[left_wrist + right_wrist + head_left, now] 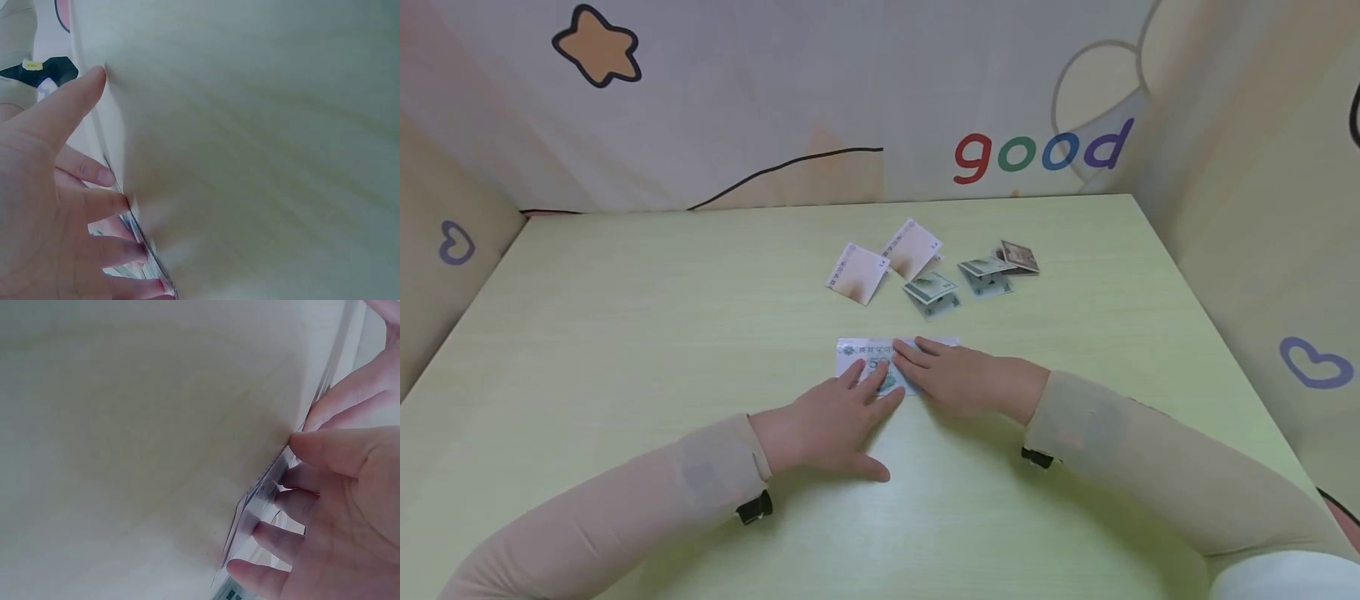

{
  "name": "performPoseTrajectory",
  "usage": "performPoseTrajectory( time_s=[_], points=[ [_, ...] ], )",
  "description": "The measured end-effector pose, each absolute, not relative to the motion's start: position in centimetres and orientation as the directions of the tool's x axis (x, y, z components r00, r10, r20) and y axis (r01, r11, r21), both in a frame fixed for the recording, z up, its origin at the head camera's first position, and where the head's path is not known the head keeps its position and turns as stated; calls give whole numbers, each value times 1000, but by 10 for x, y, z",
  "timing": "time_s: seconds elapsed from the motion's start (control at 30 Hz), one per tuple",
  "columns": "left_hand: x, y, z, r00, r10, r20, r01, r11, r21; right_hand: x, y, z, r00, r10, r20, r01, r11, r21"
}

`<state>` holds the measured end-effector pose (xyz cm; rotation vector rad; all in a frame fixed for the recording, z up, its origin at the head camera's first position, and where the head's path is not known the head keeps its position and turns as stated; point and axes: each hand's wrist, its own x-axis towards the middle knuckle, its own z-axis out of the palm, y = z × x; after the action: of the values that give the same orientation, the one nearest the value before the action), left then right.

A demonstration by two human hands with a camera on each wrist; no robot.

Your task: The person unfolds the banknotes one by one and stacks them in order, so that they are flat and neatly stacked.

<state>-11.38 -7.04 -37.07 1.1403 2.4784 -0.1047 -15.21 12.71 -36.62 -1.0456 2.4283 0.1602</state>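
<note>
A pale banknote with blue-green print (853,353) lies crosswise on the table, partly covered by both hands. My left hand (829,423) rests its spread fingertips on the note's near left part, thumb out to the side on the tabletop. With fingers extended, my right hand (973,379) presses on the note's right part. The two hands nearly meet at the middle. In the right wrist view, the fingertips of the right hand (340,500) touch the note's layered edge (247,509), which looks folded. The left wrist view shows the left hand (56,194) with fingers straight along the note.
Beyond the hands lie several folded banknotes: two whitish ones (857,273), two green ones (931,287) standing slightly ajar, and a brown one (1021,256) at the right. A printed cloth wall (760,108) borders the pale green table (625,317) at the back and sides.
</note>
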Motion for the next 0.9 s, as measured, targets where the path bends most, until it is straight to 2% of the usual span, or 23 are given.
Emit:
performPoseTrajectory(
  time_s=[0.4, 0.9],
  points=[
    [-119, -75, -365, -547, 734, -404, 742, 648, 173, -154, 124, -358, -592, -623, -510, -695, 716, -67],
    [-117, -79, -368, -548, 729, -410, 759, 640, 124, -158, 125, -356, -562, -650, -511, -722, 687, -80]
  ],
)
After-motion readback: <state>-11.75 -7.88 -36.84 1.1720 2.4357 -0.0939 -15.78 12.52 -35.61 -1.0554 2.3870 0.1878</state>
